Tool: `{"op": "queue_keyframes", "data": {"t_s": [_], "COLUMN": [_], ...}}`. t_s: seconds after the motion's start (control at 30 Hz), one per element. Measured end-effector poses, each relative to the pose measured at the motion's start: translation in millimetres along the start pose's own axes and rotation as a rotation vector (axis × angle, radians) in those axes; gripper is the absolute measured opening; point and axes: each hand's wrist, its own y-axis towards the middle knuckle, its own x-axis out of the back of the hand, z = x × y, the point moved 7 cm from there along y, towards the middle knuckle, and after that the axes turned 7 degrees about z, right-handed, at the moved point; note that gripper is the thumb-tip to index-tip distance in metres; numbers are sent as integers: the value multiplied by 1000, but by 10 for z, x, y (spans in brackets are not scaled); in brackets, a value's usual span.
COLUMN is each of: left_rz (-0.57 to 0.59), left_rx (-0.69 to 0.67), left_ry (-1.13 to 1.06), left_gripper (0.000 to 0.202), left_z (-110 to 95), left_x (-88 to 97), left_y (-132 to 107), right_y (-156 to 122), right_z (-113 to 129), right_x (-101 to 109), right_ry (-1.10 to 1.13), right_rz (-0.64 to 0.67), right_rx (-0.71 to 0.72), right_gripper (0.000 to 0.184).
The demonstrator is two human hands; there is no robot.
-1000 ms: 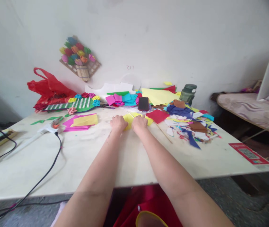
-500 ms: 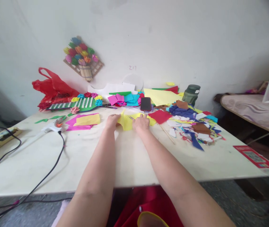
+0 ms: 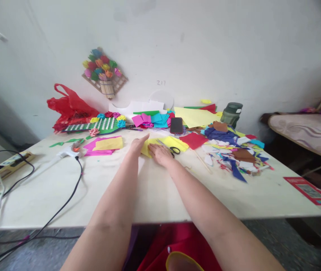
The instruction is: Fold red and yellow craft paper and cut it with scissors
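Observation:
A small piece of yellow paper (image 3: 145,150) lies between my hands on the table. My left hand (image 3: 138,146) rests at its left edge, thumb raised and apart, the other fingers mostly hidden. With fingers stretched out, my right hand (image 3: 161,154) lies flat on the paper's right part, holding nothing. Just beyond the right hand are scissors with black handles (image 3: 175,150), lying on another yellow sheet (image 3: 178,143). A red sheet (image 3: 193,140) and a thin wooden stick (image 3: 203,161) are to the right.
Colourful paper scraps (image 3: 235,152) are heaped at the right, with a green bottle (image 3: 232,114) behind. A phone (image 3: 176,125) lies at the back. On the left are pink sheets (image 3: 99,152), a white glue gun (image 3: 71,149) with a black cable, and a power strip (image 3: 5,171).
The yellow paper, raised between my hands before, now lies low under them. My right hand has moved left, flattening out, and the scissors now show beside it. The view has shifted slightly.

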Motion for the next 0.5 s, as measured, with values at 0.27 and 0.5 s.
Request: {"op": "queue_keyframes", "data": {"t_s": [0.27, 0.5], "left_rz": [-107, -185], "left_rx": [143, 102], "left_ry": [386, 345], "left_gripper": [26, 35], "left_z": [-31, 40], "left_x": [78, 95], "left_y": [-126, -201], "right_y": [9, -98], "right_z": [5, -379], "right_x": [-35, 212], "right_ry": [-34, -93], "right_rz": [27, 0], "right_rx": [-14, -383], "right_gripper": [46, 41]}}
